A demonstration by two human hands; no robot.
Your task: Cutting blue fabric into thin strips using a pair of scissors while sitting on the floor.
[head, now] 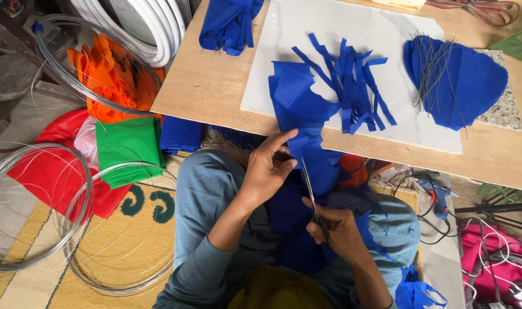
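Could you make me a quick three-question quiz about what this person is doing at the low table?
1. True or false: the right hand holds scissors.
2. What does the left hand pinch: A) orange cloth, B) blue cloth, C) wire?
3. What lies on the blue cut shapes at the far right of the board?

Key: 1 true. 2 B. 3 thin wires.

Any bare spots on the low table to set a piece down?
Free: white board between the blue scraps and strip pile; bare wood left of the board. Crowded: the table's near edge, where the left hand holds blue fabric and the right hand works scissors.
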